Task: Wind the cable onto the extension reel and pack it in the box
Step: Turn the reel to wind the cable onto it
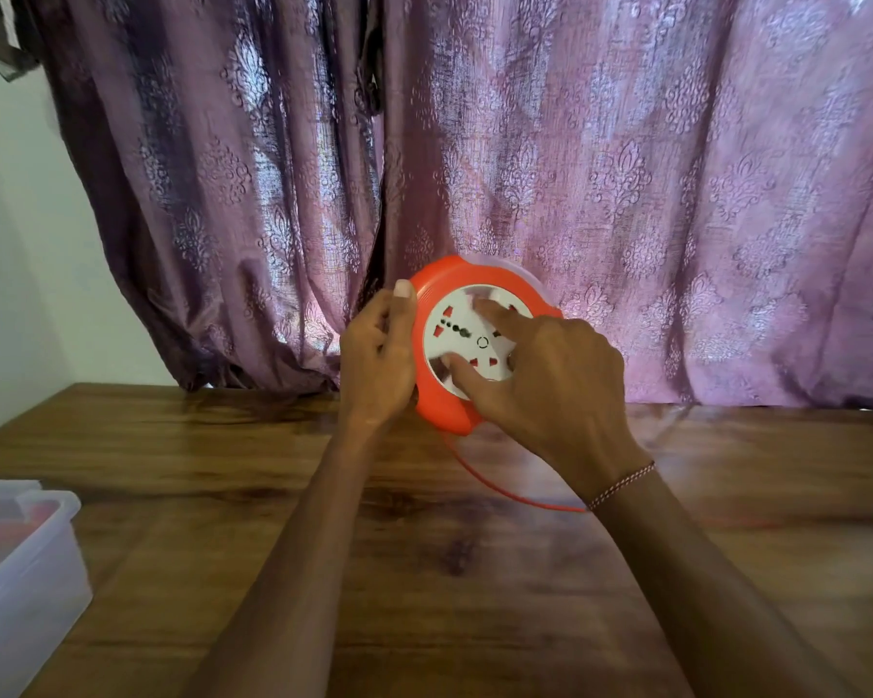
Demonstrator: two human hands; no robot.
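Your left hand point(379, 360) gripped the orange reel point(437, 395) by its rim, fingers curled round it, while your right hand point(550, 380) pressed spread fingers on its white face; cable point(500, 488) trailed over the table point(424, 571).

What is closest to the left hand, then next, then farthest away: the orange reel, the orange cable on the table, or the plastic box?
From the left hand:
1. Orange reel, gripped at its left rim.
2. Orange cable, trailing right across the table.
3. Plastic box, far left at the table's near edge.
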